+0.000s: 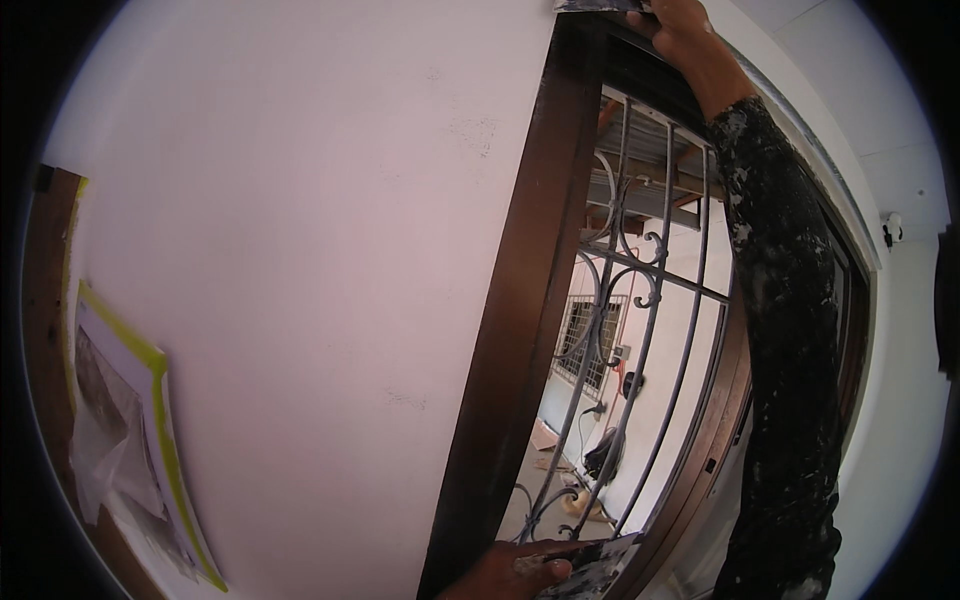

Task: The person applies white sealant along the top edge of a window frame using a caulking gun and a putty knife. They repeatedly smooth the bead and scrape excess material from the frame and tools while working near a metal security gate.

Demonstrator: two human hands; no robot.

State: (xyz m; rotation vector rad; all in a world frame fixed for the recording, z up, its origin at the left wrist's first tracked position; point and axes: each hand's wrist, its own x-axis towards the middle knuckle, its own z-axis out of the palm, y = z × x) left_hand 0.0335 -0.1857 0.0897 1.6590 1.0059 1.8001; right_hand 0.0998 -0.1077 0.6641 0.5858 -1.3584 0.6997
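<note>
Up at the top of the brown window frame [515, 270], my right hand [685, 35] is closed round a putty knife [600, 6]. Its wide, smeared blade lies along the wall just above the frame's upper corner; the picture's top edge cuts part of it off. My right arm reaches up in a black sleeve [785, 350] spotted with pale filler. Low in front of the window, my left hand [505, 573] grips a second flat putty knife [600, 562], its blade coated with grey-white filler. The thumb rests on top, and the handle is hidden.
A pale wall [300, 260] with a few rough patches spreads left of the frame. Metal window bars [668, 200] with scrolls fill the opening, and a yard shows beyond. At far left, plastic sheeting edged with yellow tape [165, 430] hangs by a brown frame [48, 270].
</note>
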